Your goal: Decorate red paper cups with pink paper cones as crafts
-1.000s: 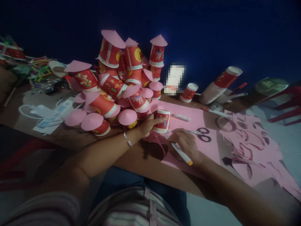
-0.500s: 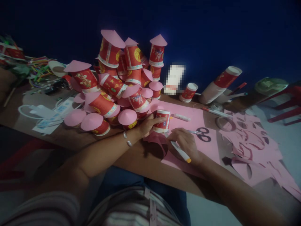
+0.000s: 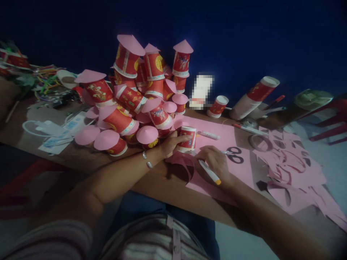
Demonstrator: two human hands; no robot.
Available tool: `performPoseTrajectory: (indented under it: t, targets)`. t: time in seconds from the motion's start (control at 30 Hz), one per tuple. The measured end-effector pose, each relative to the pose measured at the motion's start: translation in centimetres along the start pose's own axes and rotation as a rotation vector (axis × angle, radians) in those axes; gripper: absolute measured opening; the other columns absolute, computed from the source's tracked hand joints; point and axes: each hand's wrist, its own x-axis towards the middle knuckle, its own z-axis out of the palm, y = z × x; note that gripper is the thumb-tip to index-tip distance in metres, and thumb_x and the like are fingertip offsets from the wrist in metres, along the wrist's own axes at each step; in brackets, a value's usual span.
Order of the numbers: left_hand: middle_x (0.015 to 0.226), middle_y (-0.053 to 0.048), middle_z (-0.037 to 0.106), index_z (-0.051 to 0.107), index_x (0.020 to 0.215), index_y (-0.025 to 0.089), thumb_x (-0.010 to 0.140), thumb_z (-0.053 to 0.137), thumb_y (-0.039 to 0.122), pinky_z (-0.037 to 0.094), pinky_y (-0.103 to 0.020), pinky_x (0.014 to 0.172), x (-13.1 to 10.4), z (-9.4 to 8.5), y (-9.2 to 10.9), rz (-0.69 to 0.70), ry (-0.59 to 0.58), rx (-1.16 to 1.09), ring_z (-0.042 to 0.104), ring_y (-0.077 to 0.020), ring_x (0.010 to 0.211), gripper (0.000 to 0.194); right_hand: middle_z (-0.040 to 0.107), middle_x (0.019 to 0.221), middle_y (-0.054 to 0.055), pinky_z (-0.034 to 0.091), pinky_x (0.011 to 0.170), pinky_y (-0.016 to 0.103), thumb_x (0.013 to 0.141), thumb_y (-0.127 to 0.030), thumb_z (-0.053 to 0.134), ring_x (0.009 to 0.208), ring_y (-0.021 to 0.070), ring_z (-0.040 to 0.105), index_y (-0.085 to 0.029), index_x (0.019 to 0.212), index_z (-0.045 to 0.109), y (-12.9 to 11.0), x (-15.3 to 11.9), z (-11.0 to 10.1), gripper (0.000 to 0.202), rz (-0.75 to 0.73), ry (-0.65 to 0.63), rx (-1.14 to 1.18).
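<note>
Your left hand (image 3: 170, 143) grips a red paper cup (image 3: 187, 145) at its three o'clock. Your right hand (image 3: 215, 159) is closed round a white marker (image 3: 209, 171), orange end toward four; cup at that hand's ten o'clock, left hand nearer. Cup's long axis roughly twelve-to-six, near upright. Printed red wall, pale bands top and bottom.

Cup (image 3: 187, 145) — smooth paper; marker (image 3: 210, 173) — plastic; sheet (image 3: 220, 125), matt paper; bracelet (image 3: 149, 165), glossy metal.
</note>
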Motion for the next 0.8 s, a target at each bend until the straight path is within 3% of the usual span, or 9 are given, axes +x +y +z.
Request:
performPoseTrajectory:
  t: [0.47,0.8]
  targets:
    - [0.088,-0.004,0.070,0.064,0.108,0.013,0.067,0.087,0.033,0.055,-0.032,0.071,0.05,-0.02,0.09,-0.005,0.004,-0.020,0.067,-0.0172,0.076,0.051,0.061,0.066,-0.003,0.057,0.069,0.032,0.084,-0.005,0.062,0.061,0.0148,0.059,-0.022,0.087,0.055,-0.28,0.35,-0.26,0.019,0.001,0.032,-0.005]
    - [0.084,-0.002,0.070,0.065,0.104,0.014,0.070,0.086,0.032,0.053,-0.030,0.071,0.03,-0.11,-0.11,-0.003,0.045,-0.014,0.065,-0.0150,0.071,0.044,0.066,0.069,-0.003,0.062,0.081,0.035,0.085,-0.007,0.063,0.058,0.0132,0.062,-0.022,0.092,0.055,-0.64,-0.14,0.04,0.018,-0.073,0.030,0.089]
